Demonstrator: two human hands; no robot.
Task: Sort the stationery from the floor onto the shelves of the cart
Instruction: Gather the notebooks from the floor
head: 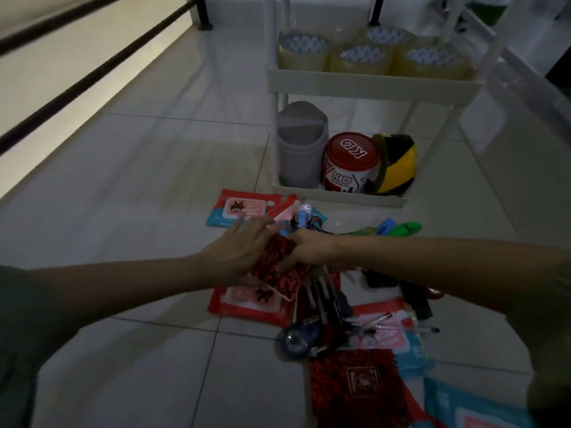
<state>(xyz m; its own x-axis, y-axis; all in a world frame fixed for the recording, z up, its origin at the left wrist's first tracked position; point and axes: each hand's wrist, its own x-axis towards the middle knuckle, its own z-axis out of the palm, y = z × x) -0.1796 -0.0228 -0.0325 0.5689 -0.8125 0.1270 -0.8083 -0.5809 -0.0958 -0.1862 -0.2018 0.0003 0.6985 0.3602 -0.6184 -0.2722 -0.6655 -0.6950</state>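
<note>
A small red-and-black patterned book (278,268) is held just above the stationery pile on the floor. My left hand (239,247) lies on its left side with straight fingers across the top. My right hand (310,250) grips its right edge with curled fingers. Below it lie a red packet (247,307), several dark pens (324,299), a round blue correction-tape dispenser (295,339) and a second red patterned book (358,387). The white cart (370,83) stands just beyond the pile, with several clear tape rolls (360,58) on its middle shelf.
The cart's bottom shelf (340,197) holds a grey lidded bin (301,143), a red tin (350,163) and a yellow-black tape roll (397,165). Green and blue items (401,228) and a red-blue packet (238,208) lie near the cart. A blue packet (463,409) lies at lower right. Railing runs along the left.
</note>
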